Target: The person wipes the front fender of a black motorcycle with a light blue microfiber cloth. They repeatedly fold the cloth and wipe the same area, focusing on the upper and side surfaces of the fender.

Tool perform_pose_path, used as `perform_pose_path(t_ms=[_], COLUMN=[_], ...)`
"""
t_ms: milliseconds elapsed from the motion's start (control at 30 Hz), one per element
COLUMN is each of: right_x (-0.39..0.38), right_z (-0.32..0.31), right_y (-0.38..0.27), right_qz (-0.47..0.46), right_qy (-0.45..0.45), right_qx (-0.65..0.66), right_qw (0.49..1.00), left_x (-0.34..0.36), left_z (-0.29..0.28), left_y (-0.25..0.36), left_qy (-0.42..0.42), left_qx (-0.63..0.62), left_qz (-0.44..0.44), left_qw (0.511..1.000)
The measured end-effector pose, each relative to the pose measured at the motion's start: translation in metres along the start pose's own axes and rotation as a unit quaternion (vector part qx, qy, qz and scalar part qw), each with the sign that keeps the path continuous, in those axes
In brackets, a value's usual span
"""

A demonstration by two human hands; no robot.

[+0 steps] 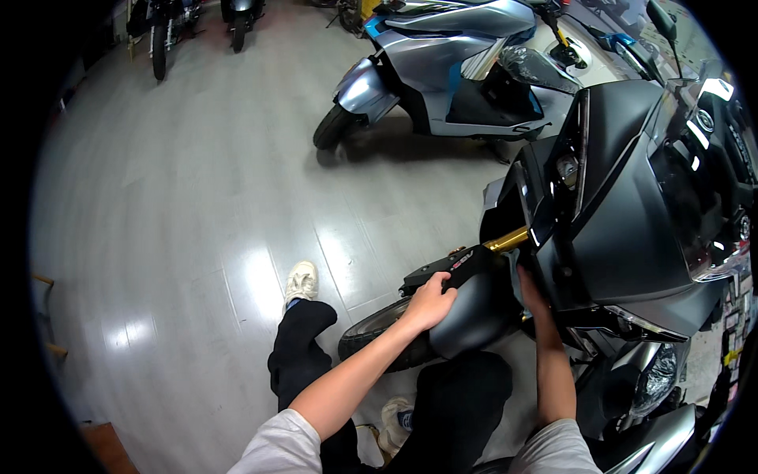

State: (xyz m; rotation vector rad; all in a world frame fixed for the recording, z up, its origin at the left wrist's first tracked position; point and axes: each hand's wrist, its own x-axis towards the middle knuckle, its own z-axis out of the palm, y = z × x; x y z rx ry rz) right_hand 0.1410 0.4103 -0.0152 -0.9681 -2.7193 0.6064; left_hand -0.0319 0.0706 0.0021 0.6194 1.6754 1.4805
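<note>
In front of me stands a matte black scooter, its front wheel pointing left. My left hand rests on top of the black front fender, fingers lying over its upper edge and thumb set apart. Behind the fender, my right hand reaches in close to the gold fork tube. Its fingers are mostly hidden between the fender and the body panels. A small greyish patch shows beside that hand; whether it is cloth or a scooter part I cannot make out.
A silver-blue scooter is parked across from me. Two more two-wheelers, one with a dark front wheel, stand at the far left. Another silver scooter sits close at my lower right. Grey plank floor lies to the left.
</note>
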Motion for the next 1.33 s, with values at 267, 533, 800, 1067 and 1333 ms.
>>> perform_pose_path(t_ms=[267,533,800,1067,1333], right_x=[0.043,0.023,-0.078,-0.120,-0.062], right_z=[0.016,0.011,0.013,0.016,0.001], right_y=[-0.012,-0.031,-0.178,-0.242,-0.171], right_qz=[0.075,0.056,-0.037,-0.242,-0.047], right_qy=[-0.035,-0.015,0.107,0.043,-0.023], right_qx=[-0.028,-0.058,-0.080,-0.195,0.011], right_qw=[0.996,0.997,0.990,0.950,0.999], left_x=[-0.006,-0.007,-0.004,0.015,-0.004], left_z=[-0.003,0.001,0.003,-0.003,-0.023], left_y=[0.006,0.008,0.008,-0.022,-0.010], left_qy=[0.021,0.046,0.081,0.069,0.016], left_qx=[0.052,0.129,0.089,-0.144,0.047], left_qz=[0.013,0.034,0.014,0.033,0.005], left_qw=[0.998,0.990,0.993,0.987,0.999])
